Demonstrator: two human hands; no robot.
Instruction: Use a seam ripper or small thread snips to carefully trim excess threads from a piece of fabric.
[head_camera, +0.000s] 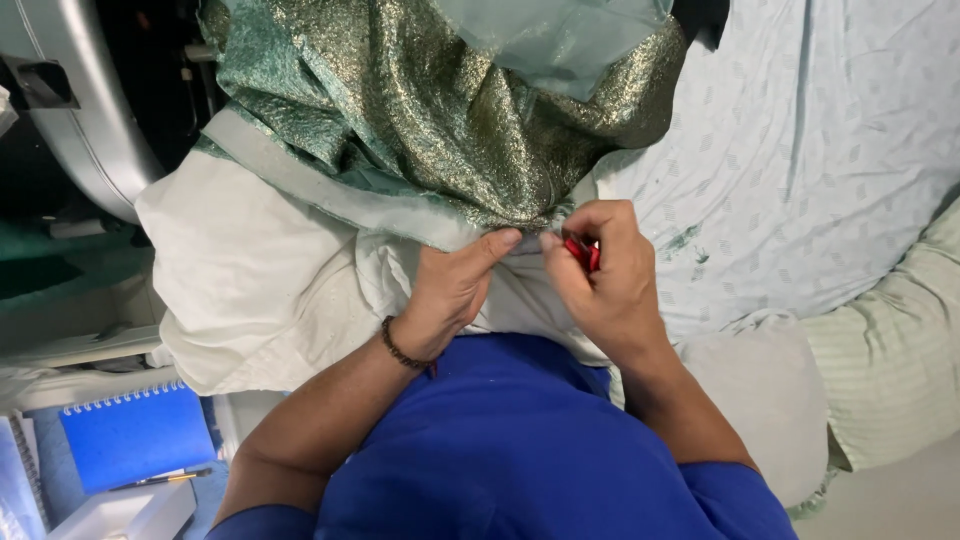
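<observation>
1. Hands meet at the lower edge of the green fabric (450, 110), which shimmers with gold thread and lies heaped over our lap.
2. Our left hand (452, 290) pinches that edge, thumb stretched out flat along it and the other fingers curled underneath; a beaded bracelet (403, 350) circles the wrist.
3. Our right hand (605, 275) closes around a small red tool (582, 253), only a sliver of which shows between the fingers, so we cannot tell what kind it is. Its thumb tip nearly touches the left thumb at the fabric's edge.
4. White cloth (260, 280) lies under the green fabric and spreads towards our left.
5. Pale printed sheet (800, 150) covers the surface to our right, with a striped pillow (890, 350) at its near corner.
6. Low on our left sit a blue notebook (135, 435) with a pen (165, 480) just beside it.
</observation>
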